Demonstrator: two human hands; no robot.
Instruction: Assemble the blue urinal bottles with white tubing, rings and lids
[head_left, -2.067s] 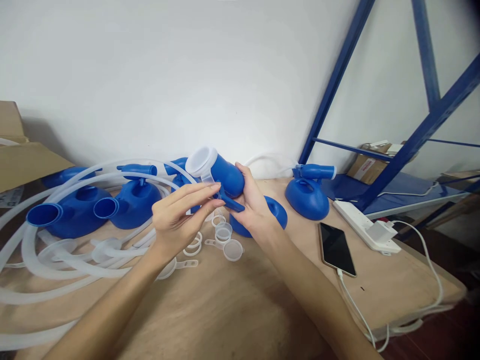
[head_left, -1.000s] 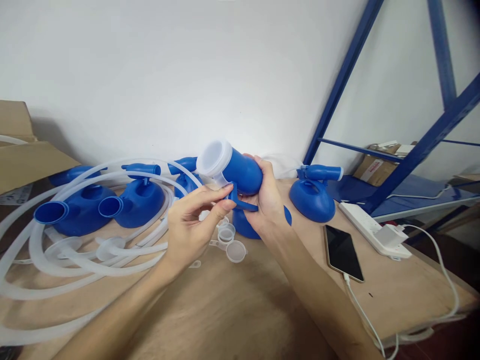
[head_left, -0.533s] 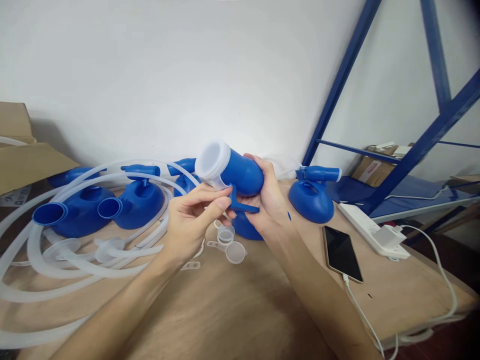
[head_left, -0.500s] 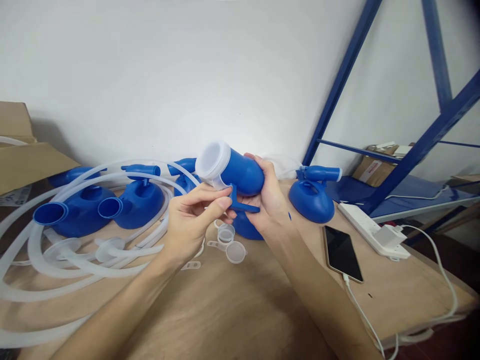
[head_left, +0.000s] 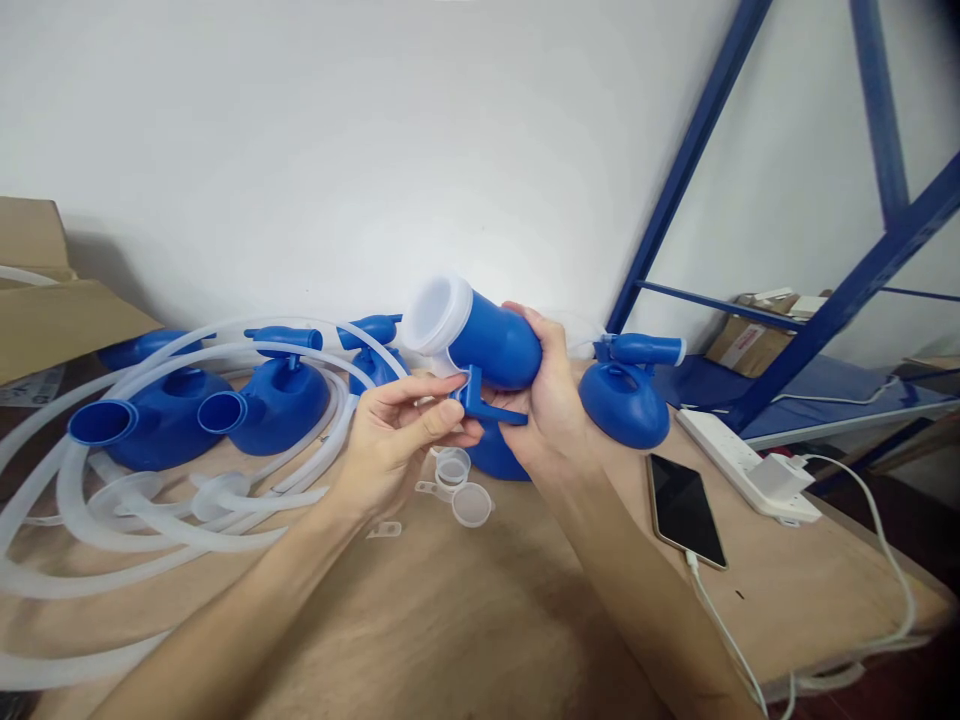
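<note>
Above the table I hold a blue plastic urinal head (head_left: 491, 340), tilted, with a translucent white cap (head_left: 440, 315) over its wide mouth at the left. My right hand (head_left: 553, 390) wraps around its rounded end. A flat blue bracket (head_left: 484, 402) juts out below it. My left hand (head_left: 416, 415) pinches the cap's strap by that bracket; the fingers partly hide the spot. Behind and below my hands stands a blue urinal bottle (head_left: 499, 455), mostly covered. Loose translucent caps (head_left: 472, 505) with straps lie on the table under my hands.
Several blue urinal bottles (head_left: 281, 405) stand at the left among coiled translucent hoses (head_left: 97, 535). Another blue bottle (head_left: 624, 405) stands at the right. Beyond it are a phone (head_left: 687, 510) on a cable, a white power strip (head_left: 742, 465) and blue shelving (head_left: 679, 180). A cardboard box (head_left: 67, 320) sits far left.
Both hands and the urinal head have shifted slightly to the right. The head's mouth has turned a little, and the left fingers still pinch near the bracket.
</note>
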